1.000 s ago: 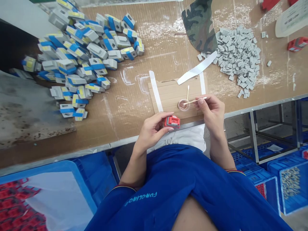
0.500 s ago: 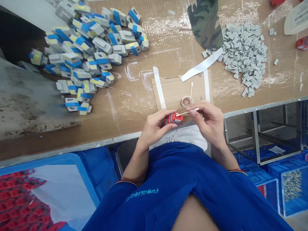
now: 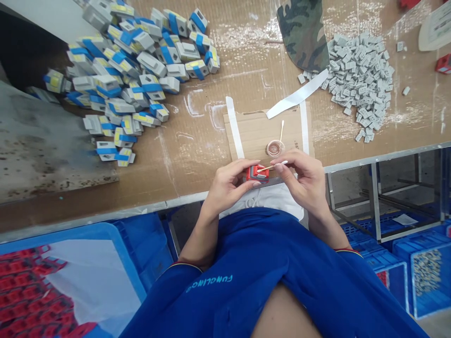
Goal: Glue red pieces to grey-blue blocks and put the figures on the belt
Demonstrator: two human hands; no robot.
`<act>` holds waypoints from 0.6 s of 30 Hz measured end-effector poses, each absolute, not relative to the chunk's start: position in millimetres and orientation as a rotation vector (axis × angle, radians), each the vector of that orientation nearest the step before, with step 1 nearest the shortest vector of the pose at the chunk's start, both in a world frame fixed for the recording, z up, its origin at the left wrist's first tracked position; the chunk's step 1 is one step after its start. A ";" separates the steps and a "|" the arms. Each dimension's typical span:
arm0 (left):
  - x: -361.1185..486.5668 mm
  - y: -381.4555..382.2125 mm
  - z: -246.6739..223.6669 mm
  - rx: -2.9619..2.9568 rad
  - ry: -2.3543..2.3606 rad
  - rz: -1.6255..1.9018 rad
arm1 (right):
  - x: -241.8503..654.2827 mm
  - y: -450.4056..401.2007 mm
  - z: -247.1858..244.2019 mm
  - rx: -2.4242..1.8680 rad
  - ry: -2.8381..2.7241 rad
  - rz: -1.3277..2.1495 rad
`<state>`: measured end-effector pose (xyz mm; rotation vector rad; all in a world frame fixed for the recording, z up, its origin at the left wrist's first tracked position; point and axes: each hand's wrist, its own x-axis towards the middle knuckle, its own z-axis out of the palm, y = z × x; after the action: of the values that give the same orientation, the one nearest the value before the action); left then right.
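Glass dish (image 3: pixel 268 149) of brownish liquid (image 3: pixel 276 149) — left hand (image 3: pixel 227 184) gripping red part (image 3: pixel 257 173), right hand (image 3: pixel 303 180) pinching swab (image 3: pixel 271 167)

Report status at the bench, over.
Left hand gripping red part. Right hand pinching swab, tip at the part. Dish and second swab just beyond.
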<state>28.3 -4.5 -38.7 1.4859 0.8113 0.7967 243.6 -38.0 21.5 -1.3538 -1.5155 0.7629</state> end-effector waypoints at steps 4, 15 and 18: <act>29.0 -4.3 -37.7 1.490 0.804 0.799 | 242.2 -39.0 21.6 -1.362 -1.552 0.706; 29.7 -8.5 -38.3 1.480 0.839 0.823 | 239.5 -39.5 23.8 -1.357 -1.652 0.564; 31.2 -9.9 -37.9 1.502 0.846 0.845 | 238.5 -40.1 25.2 -1.349 -1.686 0.535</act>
<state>31.2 -9.9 -37.9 1.5015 0.8461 0.8451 238.5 -40.1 25.2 -1.3492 -1.6857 0.5352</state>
